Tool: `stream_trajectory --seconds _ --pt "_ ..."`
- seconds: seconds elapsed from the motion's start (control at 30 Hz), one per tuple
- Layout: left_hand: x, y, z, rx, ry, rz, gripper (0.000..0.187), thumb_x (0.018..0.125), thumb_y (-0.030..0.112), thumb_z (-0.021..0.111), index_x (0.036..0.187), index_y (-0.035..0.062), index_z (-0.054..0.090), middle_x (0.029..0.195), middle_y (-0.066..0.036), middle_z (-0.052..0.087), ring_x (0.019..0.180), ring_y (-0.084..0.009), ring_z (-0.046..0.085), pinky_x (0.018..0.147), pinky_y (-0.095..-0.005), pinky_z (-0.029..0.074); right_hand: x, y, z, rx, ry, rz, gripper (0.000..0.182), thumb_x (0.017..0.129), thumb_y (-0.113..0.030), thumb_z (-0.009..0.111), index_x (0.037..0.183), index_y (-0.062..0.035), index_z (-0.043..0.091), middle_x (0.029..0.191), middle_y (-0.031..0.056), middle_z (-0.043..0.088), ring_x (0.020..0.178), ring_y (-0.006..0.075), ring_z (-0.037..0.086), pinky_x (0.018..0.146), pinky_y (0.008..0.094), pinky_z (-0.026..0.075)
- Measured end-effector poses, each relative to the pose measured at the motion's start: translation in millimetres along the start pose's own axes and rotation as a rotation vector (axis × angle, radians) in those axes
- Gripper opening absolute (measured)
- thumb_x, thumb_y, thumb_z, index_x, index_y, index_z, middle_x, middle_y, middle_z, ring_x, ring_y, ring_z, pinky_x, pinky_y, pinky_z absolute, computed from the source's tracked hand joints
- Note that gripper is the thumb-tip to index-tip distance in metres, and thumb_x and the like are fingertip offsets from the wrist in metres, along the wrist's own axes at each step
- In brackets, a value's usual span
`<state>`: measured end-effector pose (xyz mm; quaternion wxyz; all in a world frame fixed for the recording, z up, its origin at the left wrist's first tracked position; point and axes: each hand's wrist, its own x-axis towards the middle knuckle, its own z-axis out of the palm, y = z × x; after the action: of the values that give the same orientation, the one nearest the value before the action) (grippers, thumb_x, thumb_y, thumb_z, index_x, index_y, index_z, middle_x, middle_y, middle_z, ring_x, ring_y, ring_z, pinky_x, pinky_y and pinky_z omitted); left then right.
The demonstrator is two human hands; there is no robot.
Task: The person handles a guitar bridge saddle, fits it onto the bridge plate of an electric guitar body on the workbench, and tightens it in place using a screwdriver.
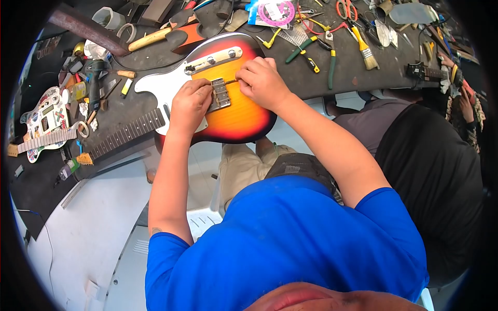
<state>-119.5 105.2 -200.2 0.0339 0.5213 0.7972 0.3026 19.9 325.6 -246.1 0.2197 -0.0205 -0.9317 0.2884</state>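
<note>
A sunburst electric guitar (pixel 244 111) with a white pickguard (pixel 155 83) lies face up at the table's front edge, its neck toward the lower left. At the left side of its metal bridge (pixel 222 95), my left hand (pixel 191 106) has its fingers closed together; what they hold, if anything, is hidden. Over the body to the right of the bridge, my right hand (pixel 262 82) is pinched on a thin dark rod (pixel 230 81) that points toward the bridge. The rod's exact kind is too small to tell.
Pliers (pixel 301 50), a paintbrush (pixel 366 52) and red-handled scissors (pixel 346 9) lie at the back right. A sticker-covered guitar (pixel 46 122) and a drill-like tool (pixel 95 85) are on the left. Another person in dark clothing (pixel 425 171) is close on my right.
</note>
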Motion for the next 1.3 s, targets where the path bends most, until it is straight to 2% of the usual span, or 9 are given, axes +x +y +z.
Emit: stream_trajectory --seconds 0.43,1.07,1.23,1.3 --pt "-6.0 6.1 8.0 0.042 0.002 -0.092 0.015 0.087 -0.001 0.078 0.100 0.0000 0.072 0.123 -0.013 0.072 0.108 -0.0357 0.073 0.093 -0.0453 0.061 0.8 0.4 -0.5 0.001 0.014 -0.007 0.017 0.081 -0.009 0.080 0.096 -0.0147 0.075 0.097 -0.0017 0.068 0.097 0.0219 0.064 0.091 0.0400 0.043" --pt "-3.0 15.2 9.6 0.064 -0.003 -0.137 0.012 0.089 0.000 0.076 0.100 -0.0025 0.073 0.122 -0.014 0.072 0.105 -0.0347 0.073 0.091 -0.0449 0.061 -0.6 2.7 0.1 0.012 0.022 -0.006 0.015 0.082 -0.009 0.080 0.095 -0.0139 0.075 0.097 -0.0021 0.068 0.096 0.0212 0.065 0.091 0.0399 0.043" --pt "-1.2 20.7 7.9 0.080 -0.017 -0.135 0.012 0.092 0.002 0.072 0.103 -0.0022 0.072 0.124 -0.017 0.071 0.108 -0.0383 0.072 0.092 -0.0458 0.060 2.2 -1.8 5.3 0.036 0.042 -0.031 0.017 0.076 -0.011 0.081 0.092 -0.0145 0.074 0.094 -0.0006 0.070 0.094 0.0236 0.067 0.086 0.0427 0.047" --pt "-7.7 13.4 12.7 0.097 -0.057 -0.171 0.015 0.093 0.003 0.068 0.106 -0.0031 0.071 0.129 -0.021 0.069 0.112 -0.0405 0.071 0.093 -0.0474 0.061 2.0 2.6 -8.1 -0.023 0.043 -0.051 0.018 0.073 -0.014 0.081 0.090 -0.0151 0.073 0.093 0.0003 0.071 0.092 0.0245 0.069 0.083 0.0447 0.048"
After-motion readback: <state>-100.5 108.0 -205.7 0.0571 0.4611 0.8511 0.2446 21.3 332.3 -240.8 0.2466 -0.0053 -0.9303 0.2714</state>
